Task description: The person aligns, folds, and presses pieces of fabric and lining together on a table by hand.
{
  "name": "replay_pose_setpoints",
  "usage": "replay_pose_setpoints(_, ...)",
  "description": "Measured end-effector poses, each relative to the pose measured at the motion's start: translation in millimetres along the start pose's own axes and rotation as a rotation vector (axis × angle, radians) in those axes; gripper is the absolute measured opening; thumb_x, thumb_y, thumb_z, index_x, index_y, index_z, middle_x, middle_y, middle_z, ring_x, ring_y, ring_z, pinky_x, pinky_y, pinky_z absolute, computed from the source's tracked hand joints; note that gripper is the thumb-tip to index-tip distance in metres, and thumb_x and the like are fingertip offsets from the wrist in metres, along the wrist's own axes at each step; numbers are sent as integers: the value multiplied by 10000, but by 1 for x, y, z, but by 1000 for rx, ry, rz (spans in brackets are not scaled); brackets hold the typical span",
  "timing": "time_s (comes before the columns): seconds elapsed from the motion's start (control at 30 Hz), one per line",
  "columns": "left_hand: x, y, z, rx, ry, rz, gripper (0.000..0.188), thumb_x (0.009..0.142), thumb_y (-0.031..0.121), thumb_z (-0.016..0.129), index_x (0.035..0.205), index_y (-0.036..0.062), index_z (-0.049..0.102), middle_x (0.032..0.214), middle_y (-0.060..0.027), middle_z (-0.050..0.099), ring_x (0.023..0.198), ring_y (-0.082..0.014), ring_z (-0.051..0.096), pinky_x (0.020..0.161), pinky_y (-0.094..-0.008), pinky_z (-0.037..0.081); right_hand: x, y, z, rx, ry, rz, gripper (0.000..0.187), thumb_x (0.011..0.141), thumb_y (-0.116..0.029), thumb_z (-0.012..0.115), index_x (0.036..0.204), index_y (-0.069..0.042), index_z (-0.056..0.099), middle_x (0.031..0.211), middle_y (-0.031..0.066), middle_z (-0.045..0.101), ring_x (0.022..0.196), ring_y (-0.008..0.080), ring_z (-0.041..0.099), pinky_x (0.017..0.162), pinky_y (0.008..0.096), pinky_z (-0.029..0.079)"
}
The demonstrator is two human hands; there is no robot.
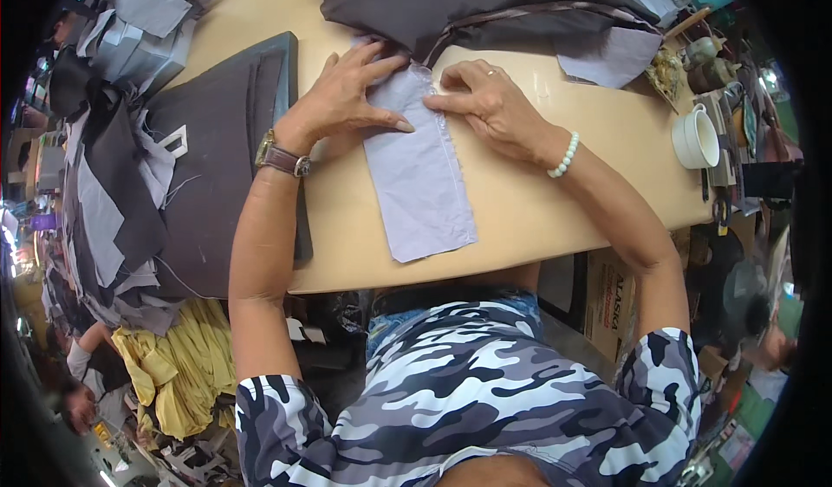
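Observation:
A pale grey cloth piece (420, 197) with a frayed, stitched right edge lies lengthwise on the table. Its upper end meets a dark garment (485, 28) with a striped trim along one seam. My left hand (351, 93) rests on the cloth's upper left part, thumb and fingers spread. At the frayed edge, my right hand (498, 110) has its fingers curled, thumb and forefinger at the cloth's border. The exact grip of those fingertips is partly hidden.
Left of the cloth, dark fabric panels (230, 175) lie on a dark board. Grey and black fabric pieces (113, 218) pile up at far left, above yellow cloth (182, 366). A white cup (696, 139) and scissors (721, 212) are at the table's right edge.

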State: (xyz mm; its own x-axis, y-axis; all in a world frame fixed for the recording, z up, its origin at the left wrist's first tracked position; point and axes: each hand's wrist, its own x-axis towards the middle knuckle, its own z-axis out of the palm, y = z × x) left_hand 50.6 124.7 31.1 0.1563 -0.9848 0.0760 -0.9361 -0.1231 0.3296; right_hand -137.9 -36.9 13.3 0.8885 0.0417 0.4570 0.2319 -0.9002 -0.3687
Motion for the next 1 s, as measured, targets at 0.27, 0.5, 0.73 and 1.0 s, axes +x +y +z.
replay_pose_setpoints(0.27, 0, 4, -6, -13, -2, -10, 880, 560, 490, 806, 1283, 90, 505, 1374, -226, 376, 1297, -389, 317, 1068, -466, 254, -69, -53, -28, 37, -183, -198, 275, 763, -78, 578, 1020, -128, 662, 989, 124, 570, 923, 260, 550, 850, 384, 434)
replay_pose_setpoints(0.5, -5, -1, 3, 4, 47, 0, 883, 556, 596, 756, 1269, 127, 524, 1349, -176, 416, 1289, -337, 344, 1033, -515, 272, -57, -52, -18, 210, -140, -127, 326, 738, -44, 549, 1053, -77, 628, 1024, 120, 554, 941, 264, 545, 830, 376, 439)
replay_pose_setpoints(0.73, -1, 8, -6, 8, -36, -39, 875, 575, 484, 801, 1300, 107, 489, 1401, -198, 357, 1308, -390, 294, 1069, -462, 279, -49, -63, -13, -92, -117, -29, 334, 741, -47, 512, 1059, -45, 613, 1010, 122, 540, 921, 275, 521, 781, 356, 427)
replay_pose_setpoints(1.0, 6, 2, 0, 1, 23, -3, 873, 570, 550, 773, 1287, 131, 505, 1365, -177, 400, 1281, -355, 345, 1042, -472, 285, -90, -107, -36, 20, -244, -18, 325, 742, -117, 521, 1045, -39, 607, 1100, 130, 536, 994, 280, 522, 825, 386, 412)
